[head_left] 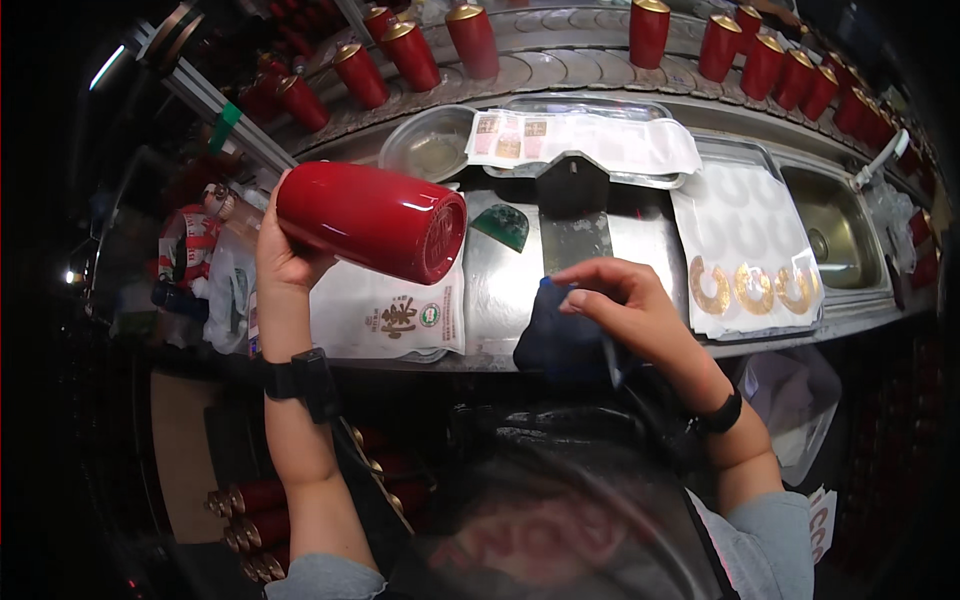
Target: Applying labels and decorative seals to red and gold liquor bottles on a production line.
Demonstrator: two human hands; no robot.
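Observation:
My left hand (284,258) grips a glossy red bottle (365,218) near its left end and holds it tilted above the worktop. The bottle's round base faces right, while its neck end is hidden. From my right hand (635,308) hangs a dark blue cloth (562,335), pinched at its top between thumb and fingers at the worktop's front edge. Between the hands, a green scraper-like piece (503,227) lies on the metal worktop (490,300). Below the bottle is a white printed sheet (370,315).
A sheet of gold arc-shaped labels (738,235) lies at right, beside a metal sink (832,240). Behind stand a clear bowl (425,148) and a tray topped with printed label sheets (600,143). Red gold-capped bottles (720,50) line a curved conveyor (560,65) at the back.

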